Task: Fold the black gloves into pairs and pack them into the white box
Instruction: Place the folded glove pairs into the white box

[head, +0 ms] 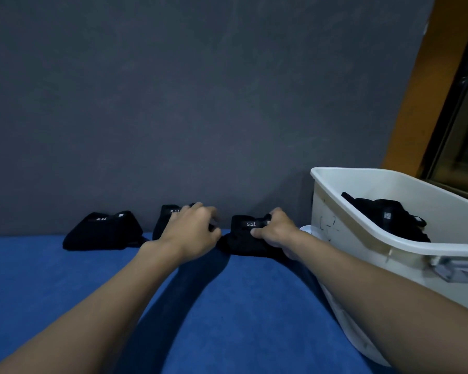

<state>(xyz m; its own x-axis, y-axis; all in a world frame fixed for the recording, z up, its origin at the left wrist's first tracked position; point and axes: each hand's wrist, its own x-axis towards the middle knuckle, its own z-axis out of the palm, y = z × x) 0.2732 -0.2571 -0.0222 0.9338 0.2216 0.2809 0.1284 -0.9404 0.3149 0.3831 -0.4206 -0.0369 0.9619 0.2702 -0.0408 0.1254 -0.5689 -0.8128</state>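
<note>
Three folded black glove pairs with white "5.11" labels lie in a row along the far edge of the blue surface. My right hand (pixel 274 232) grips the right pair (pixel 243 236), thumb across its front. My left hand (pixel 193 230) curls over the middle pair (pixel 164 220), which it mostly hides. The left pair (pixel 102 232) lies untouched. The white box (pixel 362 220) stands at the right, with black gloves (pixel 387 217) inside it.
A grey wall (pixel 200 103) rises directly behind the gloves. The blue cloth surface (pixel 214 306) stretches toward me. An orange-brown frame and a dark window (pixel 465 117) are at the far right, behind the box.
</note>
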